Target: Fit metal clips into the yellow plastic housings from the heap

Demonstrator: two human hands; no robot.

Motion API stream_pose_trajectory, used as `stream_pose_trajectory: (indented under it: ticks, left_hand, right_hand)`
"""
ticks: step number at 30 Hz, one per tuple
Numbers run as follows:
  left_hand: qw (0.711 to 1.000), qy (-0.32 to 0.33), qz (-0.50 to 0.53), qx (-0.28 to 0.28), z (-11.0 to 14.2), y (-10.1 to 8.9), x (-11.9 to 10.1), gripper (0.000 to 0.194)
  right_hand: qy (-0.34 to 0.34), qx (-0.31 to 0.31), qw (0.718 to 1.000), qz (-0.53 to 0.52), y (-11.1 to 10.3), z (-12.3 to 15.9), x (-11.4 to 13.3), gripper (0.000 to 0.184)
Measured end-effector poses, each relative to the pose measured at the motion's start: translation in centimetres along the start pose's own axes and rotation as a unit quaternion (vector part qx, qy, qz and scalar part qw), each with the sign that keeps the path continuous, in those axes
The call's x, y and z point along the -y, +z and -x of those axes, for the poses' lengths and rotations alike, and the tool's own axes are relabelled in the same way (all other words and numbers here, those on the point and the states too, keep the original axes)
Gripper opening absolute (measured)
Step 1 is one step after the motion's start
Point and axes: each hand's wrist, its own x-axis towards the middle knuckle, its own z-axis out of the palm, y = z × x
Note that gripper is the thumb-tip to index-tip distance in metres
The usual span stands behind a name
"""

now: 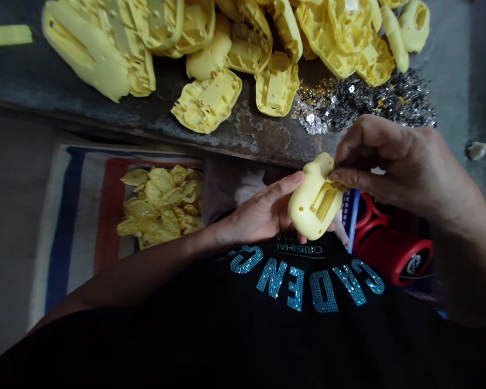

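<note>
My left hand (pixel 263 208) cradles a yellow moulded plastic shell (pixel 314 202) from below, its fingers curling around the shell's near side. My right hand (pixel 392 167) comes in from the right and pinches the shell's upper edge between thumb and fingers. A slotted rectangular recess shows in the shell's face. Just above my hands, a heap of similar yellow plastic shells (pixel 227 48) lies on a dark metal workbench (pixel 263 135). The shell's underside is hidden by my left palm.
A striped woven bag (pixel 81 216) holds a pile of yellow plastic scraps (pixel 160 205) at the lower left. Silvery metal pieces (pixel 360 102) are heaped on the bench. A red wheeled object (pixel 392 254) sits below my right hand. My black sequinned shirt (pixel 308 286) fills the bottom.
</note>
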Motion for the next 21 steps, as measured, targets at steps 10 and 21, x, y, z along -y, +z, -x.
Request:
stream_pose_trajectory:
  ticks: [10,21]
  left_hand:
    - [1.0,0.003,0.014,-0.024,0.1,0.2,-0.3,0.079]
    - [0.999,0.023,0.001,-0.027,0.2,0.1,0.5,0.078]
  right_hand:
    - [0.016,-0.135,0.991,-0.018,2.7,3.1,0.1,0.012]
    - [0.006,-0.171,0.985,0.003,3.1,4.7,-0.7,0.007]
